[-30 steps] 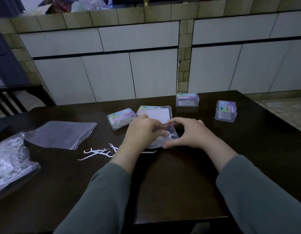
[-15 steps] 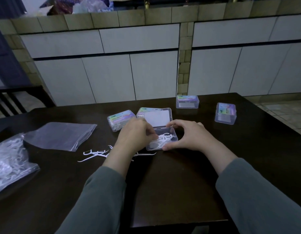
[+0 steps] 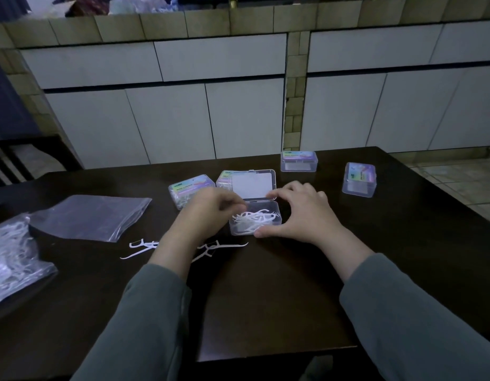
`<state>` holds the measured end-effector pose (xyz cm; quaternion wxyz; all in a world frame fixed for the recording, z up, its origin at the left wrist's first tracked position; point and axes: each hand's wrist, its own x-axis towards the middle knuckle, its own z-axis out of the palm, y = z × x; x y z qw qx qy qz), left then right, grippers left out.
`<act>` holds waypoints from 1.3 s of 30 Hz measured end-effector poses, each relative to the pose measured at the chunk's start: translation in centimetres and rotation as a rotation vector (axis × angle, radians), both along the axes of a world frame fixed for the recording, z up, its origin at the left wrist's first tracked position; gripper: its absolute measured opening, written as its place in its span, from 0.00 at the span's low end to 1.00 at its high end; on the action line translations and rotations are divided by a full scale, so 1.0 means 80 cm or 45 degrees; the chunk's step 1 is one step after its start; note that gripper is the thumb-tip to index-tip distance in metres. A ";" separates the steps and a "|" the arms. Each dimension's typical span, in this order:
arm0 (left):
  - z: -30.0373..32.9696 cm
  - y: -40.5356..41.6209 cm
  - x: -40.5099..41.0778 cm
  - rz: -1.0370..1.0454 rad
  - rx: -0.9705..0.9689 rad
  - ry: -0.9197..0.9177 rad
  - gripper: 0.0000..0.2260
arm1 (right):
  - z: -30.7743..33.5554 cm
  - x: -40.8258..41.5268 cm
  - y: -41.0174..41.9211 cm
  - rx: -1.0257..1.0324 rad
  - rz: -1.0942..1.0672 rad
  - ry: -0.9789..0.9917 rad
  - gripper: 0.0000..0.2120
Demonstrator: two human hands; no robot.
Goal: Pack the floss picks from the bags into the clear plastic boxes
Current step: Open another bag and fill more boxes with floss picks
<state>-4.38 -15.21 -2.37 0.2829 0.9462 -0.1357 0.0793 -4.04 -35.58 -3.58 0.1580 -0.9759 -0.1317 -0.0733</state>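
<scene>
right hand (image 3: 298, 213) bracing open box (image 3: 256, 221), left hand (image 3: 210, 210) beside

The worktop (image 3: 293, 298) at the centre of the frame is dark wood with a smooth, faintly glossy finish. The open box (image 3: 256, 221) in the middle is clear, glossy plastic holding thin white plastic floss picks (image 3: 253, 219); its lid (image 3: 252, 185) looks frosted. The closed boxes (image 3: 359, 179) at upper right carry shiny iridescent labels. At left, the empty bag (image 3: 89, 217) and the full bag (image 3: 15, 257) are thin, crinkled, glossy film. The sleeves (image 3: 419, 320) below are matt grey cloth. The cabinet fronts (image 3: 169, 119) above look smooth and matt.
</scene>
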 end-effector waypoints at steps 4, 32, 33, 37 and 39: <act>-0.001 0.036 -0.018 0.023 -0.085 -0.111 0.07 | 0.011 -0.025 0.019 0.028 0.178 -0.289 0.31; -0.029 0.162 -0.077 0.301 -0.021 0.086 0.07 | 0.017 -0.034 0.134 -0.277 0.468 -0.026 0.31; -0.030 0.162 -0.078 0.285 -0.033 0.093 0.07 | 0.017 -0.033 0.134 -0.246 0.469 -0.012 0.27; -0.032 0.162 -0.080 0.232 -0.051 0.118 0.10 | 0.015 -0.029 0.130 -0.208 0.470 0.003 0.16; -0.033 0.160 -0.077 0.172 -0.014 0.093 0.14 | 0.018 -0.031 0.127 -0.259 0.467 -0.049 0.19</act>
